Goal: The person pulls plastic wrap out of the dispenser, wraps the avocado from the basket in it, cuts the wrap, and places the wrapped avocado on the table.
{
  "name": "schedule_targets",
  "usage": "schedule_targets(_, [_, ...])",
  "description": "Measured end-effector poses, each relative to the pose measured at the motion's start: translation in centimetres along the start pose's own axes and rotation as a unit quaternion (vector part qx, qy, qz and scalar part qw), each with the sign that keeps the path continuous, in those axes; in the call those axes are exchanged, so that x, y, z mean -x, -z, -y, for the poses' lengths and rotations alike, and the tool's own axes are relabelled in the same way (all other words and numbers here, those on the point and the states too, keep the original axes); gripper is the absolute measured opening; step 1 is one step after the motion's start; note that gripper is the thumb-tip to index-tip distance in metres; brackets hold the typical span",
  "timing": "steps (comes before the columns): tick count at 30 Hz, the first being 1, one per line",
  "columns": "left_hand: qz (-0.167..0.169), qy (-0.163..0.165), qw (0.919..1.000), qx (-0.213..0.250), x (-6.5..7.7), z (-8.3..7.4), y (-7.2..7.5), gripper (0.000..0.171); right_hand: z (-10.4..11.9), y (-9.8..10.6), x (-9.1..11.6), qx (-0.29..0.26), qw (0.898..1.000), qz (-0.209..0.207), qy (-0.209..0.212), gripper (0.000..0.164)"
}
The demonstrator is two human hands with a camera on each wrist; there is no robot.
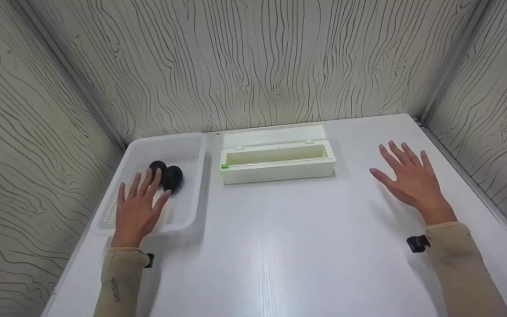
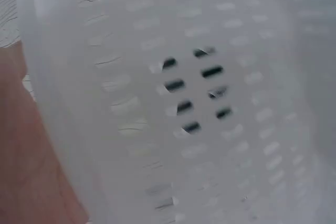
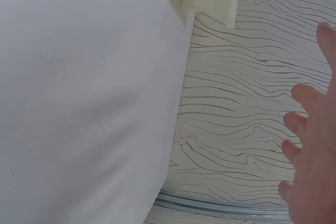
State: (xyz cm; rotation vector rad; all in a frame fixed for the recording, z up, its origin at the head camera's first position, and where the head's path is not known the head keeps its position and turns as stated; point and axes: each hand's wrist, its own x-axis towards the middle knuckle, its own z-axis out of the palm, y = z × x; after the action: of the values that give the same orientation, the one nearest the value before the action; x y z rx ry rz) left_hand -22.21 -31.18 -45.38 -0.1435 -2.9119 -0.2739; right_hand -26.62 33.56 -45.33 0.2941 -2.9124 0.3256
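Note:
My left hand (image 1: pixel 138 215) hovers over the near left part of a white slotted plastic basket (image 1: pixel 197 189), fingers spread and holding nothing. Just beyond its fingertips, two dark egg-shaped fruits, a larger one (image 1: pixel 174 177) and a partly hidden one (image 1: pixel 156 165), lie side by side in the basket; they look like avocados. The left wrist view shows the basket's wall (image 2: pixel 79 103) up close, with dark patches through the slots. Over the table's right side, my right hand (image 1: pixel 412 185) is spread, with nothing in it.
A long white box (image 1: pixel 280 173) stands at the back middle, its lid (image 1: pixel 275 135) tipped back. A small green piece (image 1: pixel 224 166) sits at the left end of its front rim. Wood-patterned panels (image 1: pixel 253 66) enclose the white table (image 1: pixel 280 246) behind and on both sides.

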Motion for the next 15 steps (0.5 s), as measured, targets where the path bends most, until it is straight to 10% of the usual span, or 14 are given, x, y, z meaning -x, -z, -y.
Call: schedule_targets(15, [0.041, -0.042, 0.9980, 0.025, -8.1, -12.7, -1.4, 0.068, 5.0, -0.9, -6.3, -0.037, 0.998, 0.058, -0.005, 0.080])
